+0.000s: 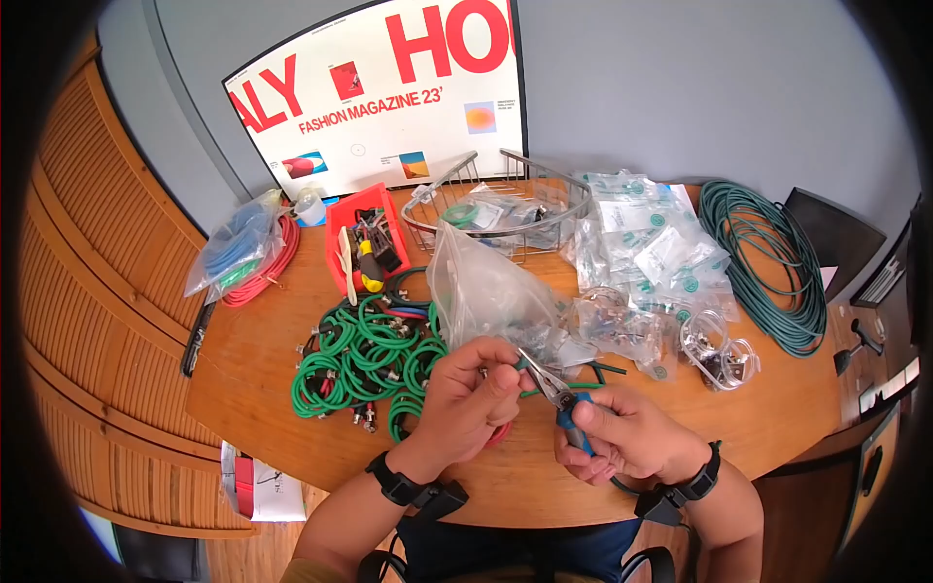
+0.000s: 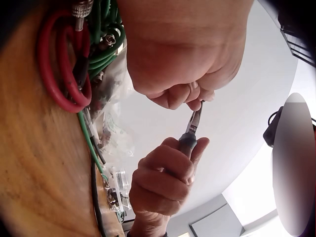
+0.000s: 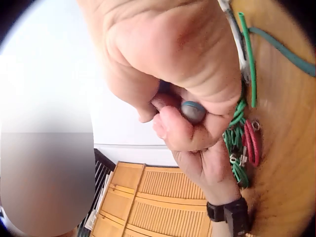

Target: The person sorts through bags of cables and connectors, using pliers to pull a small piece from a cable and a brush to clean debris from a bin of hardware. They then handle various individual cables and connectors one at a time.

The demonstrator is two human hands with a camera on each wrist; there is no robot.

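My right hand point(image 1: 622, 432) grips needle-nose pliers point(image 1: 562, 396) by their blue and grey handles, the jaws pointing up and left. At the jaw tips, my left hand point(image 1: 471, 394) pinches a small dark green piece point(image 1: 523, 362); fingers hide most of it, and I cannot tell its kind. In the left wrist view, the pliers point(image 2: 191, 131) reach up to the left fingertips point(image 2: 195, 104). The right wrist view shows a rounded handle end point(image 3: 193, 112) inside the curled right fingers. Both hands are raised over the table's front part.
Coiled green cables point(image 1: 364, 340) with metal connectors lie left of the hands. Behind are a clear plastic bag point(image 1: 486, 282), a red tool bin point(image 1: 335, 228) and a wire basket point(image 1: 496, 231). Small packets point(image 1: 646, 243), a dark green cable coil point(image 1: 768, 262) and tubs of connectors point(image 1: 714, 350) occupy the right.
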